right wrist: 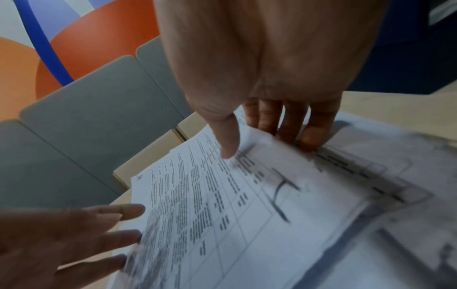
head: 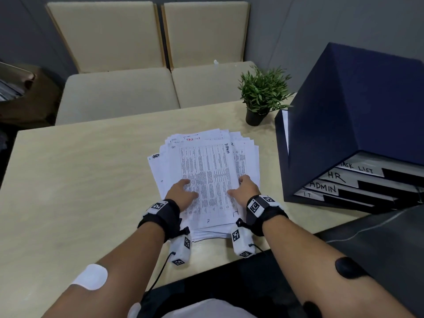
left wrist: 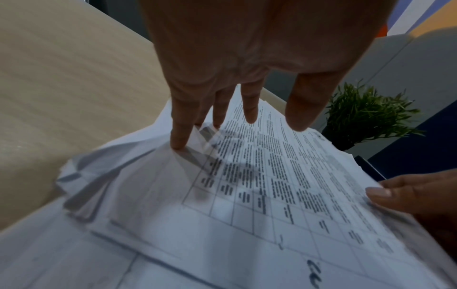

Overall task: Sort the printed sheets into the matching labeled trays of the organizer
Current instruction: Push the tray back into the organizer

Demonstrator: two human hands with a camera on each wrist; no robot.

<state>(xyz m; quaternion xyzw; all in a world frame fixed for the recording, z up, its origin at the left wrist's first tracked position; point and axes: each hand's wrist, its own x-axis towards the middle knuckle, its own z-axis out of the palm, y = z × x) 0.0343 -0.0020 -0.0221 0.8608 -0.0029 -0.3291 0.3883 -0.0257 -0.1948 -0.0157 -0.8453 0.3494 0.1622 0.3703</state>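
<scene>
A fanned stack of printed sheets (head: 246,154) lies in the middle of the table. The top sheet (head: 206,175) is a printed table with "ADMIN" handwritten at its far end. My left hand (head: 188,188) rests with straight fingers (left wrist: 179,140) on that sheet's left edge, which buckles slightly. My right hand (head: 237,185) pinches its right edge, thumb (right wrist: 228,150) on top and fingers (right wrist: 304,140) at the lifted edge. A sheet marked "IT" (right wrist: 284,195) shows just beneath. The dark blue organizer (head: 321,134) stands at the right, with trays labeled TASK LIST, HR, ADMIN (head: 322,187) and IT.
A small potted plant (head: 261,92) stands behind the stack, beside the organizer. Two beige chairs (head: 114,92) face the table's far edge. Bare tabletop (head: 80,180) stretches to the left of the stack. A dark chair or bag (head: 378,249) sits at my right.
</scene>
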